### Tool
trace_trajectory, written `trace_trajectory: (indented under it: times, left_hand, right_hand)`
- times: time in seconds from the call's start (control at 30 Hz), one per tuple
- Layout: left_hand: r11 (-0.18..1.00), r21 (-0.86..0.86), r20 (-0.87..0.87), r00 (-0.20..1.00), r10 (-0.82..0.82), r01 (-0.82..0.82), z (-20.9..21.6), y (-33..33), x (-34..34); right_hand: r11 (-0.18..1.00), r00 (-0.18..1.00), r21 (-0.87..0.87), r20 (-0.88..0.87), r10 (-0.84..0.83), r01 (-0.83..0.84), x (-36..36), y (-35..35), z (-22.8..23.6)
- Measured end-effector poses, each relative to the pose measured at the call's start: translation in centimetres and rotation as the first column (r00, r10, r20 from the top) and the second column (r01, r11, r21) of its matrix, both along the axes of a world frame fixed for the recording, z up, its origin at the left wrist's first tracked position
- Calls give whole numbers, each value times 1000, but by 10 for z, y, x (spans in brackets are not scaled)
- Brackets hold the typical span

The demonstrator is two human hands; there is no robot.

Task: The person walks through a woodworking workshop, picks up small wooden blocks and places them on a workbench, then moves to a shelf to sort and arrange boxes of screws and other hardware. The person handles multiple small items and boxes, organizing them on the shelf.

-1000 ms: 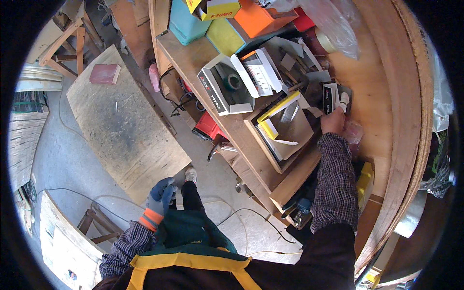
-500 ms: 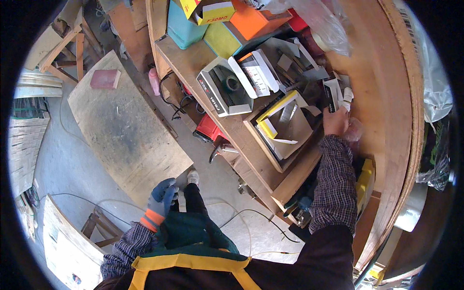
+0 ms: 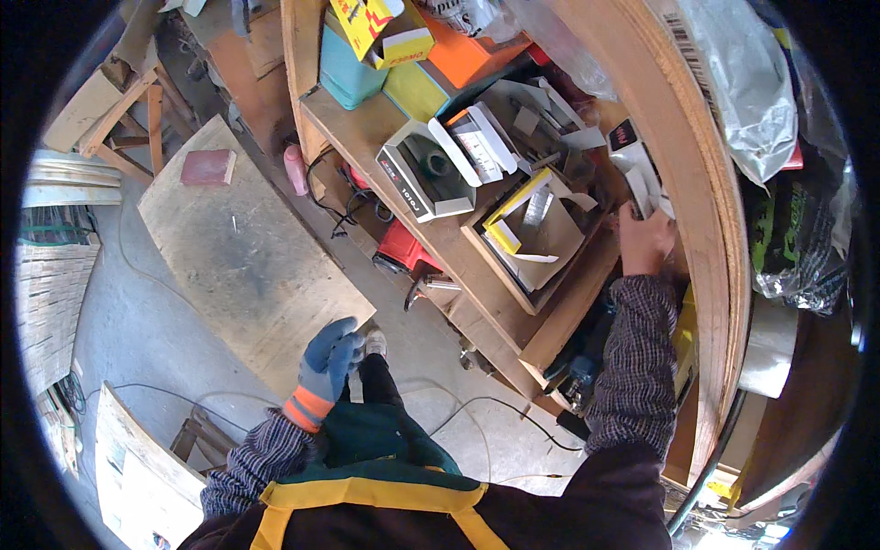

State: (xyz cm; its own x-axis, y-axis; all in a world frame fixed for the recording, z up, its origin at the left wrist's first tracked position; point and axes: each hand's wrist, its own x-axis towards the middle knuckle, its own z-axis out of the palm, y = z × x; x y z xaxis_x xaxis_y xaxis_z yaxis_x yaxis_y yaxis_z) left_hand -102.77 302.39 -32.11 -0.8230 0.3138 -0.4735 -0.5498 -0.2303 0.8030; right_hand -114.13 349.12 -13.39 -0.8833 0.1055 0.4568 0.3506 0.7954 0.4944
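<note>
My bare right hand [image 3: 646, 240] reaches over the cluttered wooden shelf and grips the near end of a small black-and-white cardboard box [image 3: 632, 163]. The box lies at a slant beside the shelf's curved wooden edge, and its fingered end is partly hidden. Low on the left, my left hand [image 3: 325, 365] wears a blue-grey glove with an orange cuff. Its fingers are loosely bent and apart, with nothing visible in them. Left of my right hand are an opened cardboard box with a yellow edge [image 3: 561, 240] and an open grey-and-black carton [image 3: 414, 183].
A stained plywood board [image 3: 247, 266] carries a dark red block [image 3: 208, 167]. Orange [image 3: 472, 62] and light-blue [image 3: 350, 71] containers stand at the shelf's far end. Below the shelf sits a red tool [image 3: 403, 246]. Cables [image 3: 513, 417] cross the floor.
My right hand has shifted slightly nearer, and the box in it is now tilted, showing a different face. My left hand's fingers have spread a little. The whole view has shifted slightly.
</note>
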Motion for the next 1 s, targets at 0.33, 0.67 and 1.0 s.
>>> trace_trajectory:
  times: [0.33,0.67,1.0]
  left_hand:
    - [516,829,184,977,111,-215,65,117,-84]
    - [105,993,28,973,228,-53,63,51,-86]
    - [102,993,35,965,260,-63,120,-28,-39]
  right_hand:
    - [482,780,-613,-512,360,-626,42,-179,-32]
    - [511,805,-706,-141,577,-490,74,-337,-8]
    - [217,518,-705,-245,819,-675,119,-394,75]
